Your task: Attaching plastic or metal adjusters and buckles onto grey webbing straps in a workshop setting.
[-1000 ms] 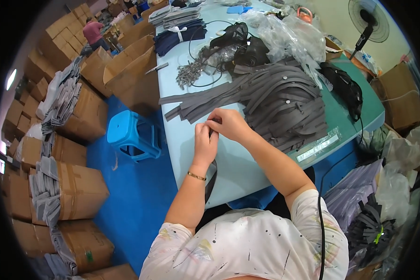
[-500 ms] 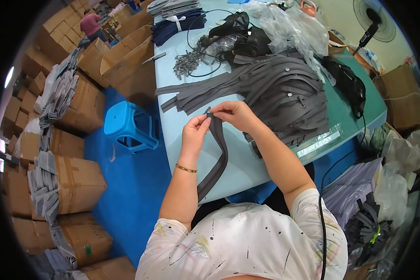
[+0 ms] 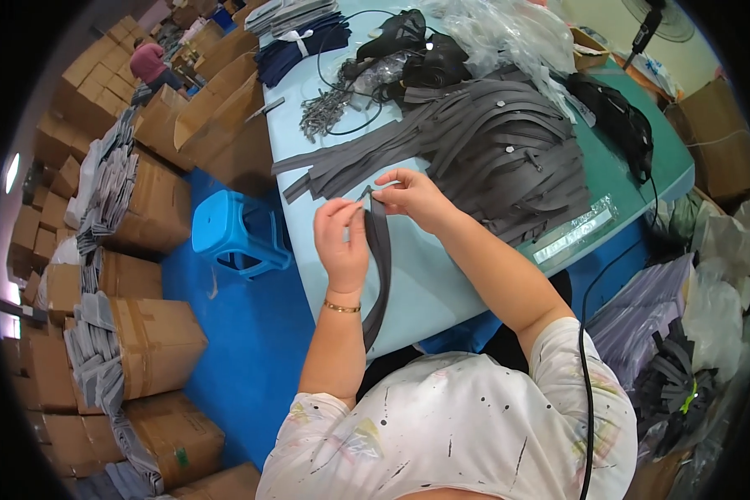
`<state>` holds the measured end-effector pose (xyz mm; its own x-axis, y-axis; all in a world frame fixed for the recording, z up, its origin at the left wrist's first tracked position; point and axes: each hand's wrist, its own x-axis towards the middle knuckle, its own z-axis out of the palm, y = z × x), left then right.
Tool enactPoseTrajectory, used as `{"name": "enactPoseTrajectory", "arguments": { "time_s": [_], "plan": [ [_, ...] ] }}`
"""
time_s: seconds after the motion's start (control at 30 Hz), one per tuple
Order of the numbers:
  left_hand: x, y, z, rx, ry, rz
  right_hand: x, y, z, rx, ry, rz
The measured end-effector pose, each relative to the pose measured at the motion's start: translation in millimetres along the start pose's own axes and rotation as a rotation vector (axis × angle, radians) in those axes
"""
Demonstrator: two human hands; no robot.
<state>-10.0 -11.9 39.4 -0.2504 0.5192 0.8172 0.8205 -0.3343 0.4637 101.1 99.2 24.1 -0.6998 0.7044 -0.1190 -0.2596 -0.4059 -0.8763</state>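
A dark grey zipper strip (image 3: 379,258) hangs from my fingertips, curving down over the table's near edge toward my lap. My right hand (image 3: 417,202) pinches its upper end between thumb and index finger. Close against it, the fingers of my left hand (image 3: 342,242) are pinched together on a small grey piece at the strip's tip. That piece looks like a zipper slider, mostly covered by the fingers. Just beyond my hands lies a large fanned pile of dark grey zipper strips (image 3: 508,158). Farther back is a heap of small grey zipper sliders (image 3: 321,117).
The light blue table (image 3: 425,292) also bears black bags (image 3: 429,62), clear plastic film (image 3: 508,37) and folded navy cloth (image 3: 300,54). A blue stool (image 3: 233,229) stands left of it, near stacked cardboard boxes (image 3: 158,342). A black cable (image 3: 587,375) runs past my right arm.
My left fingers have shifted slightly and are drawn up at the strip's tip. The zipper strip hangs closer to my left wrist. The whole view has tilted a little.
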Motion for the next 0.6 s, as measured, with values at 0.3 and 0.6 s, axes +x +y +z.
{"name": "enactPoseTrajectory", "arguments": {
  "time_s": [0.3,0.6],
  "plan": [
    [0,-12,-7,-0.081,-0.056,-0.462,9,18,-20,-1.099,0.263,-0.497],
    [-19,-39,7,-0.416,-0.358,-0.756,8,14,-15,-1.034,0.116,-0.276]
  ]
}}
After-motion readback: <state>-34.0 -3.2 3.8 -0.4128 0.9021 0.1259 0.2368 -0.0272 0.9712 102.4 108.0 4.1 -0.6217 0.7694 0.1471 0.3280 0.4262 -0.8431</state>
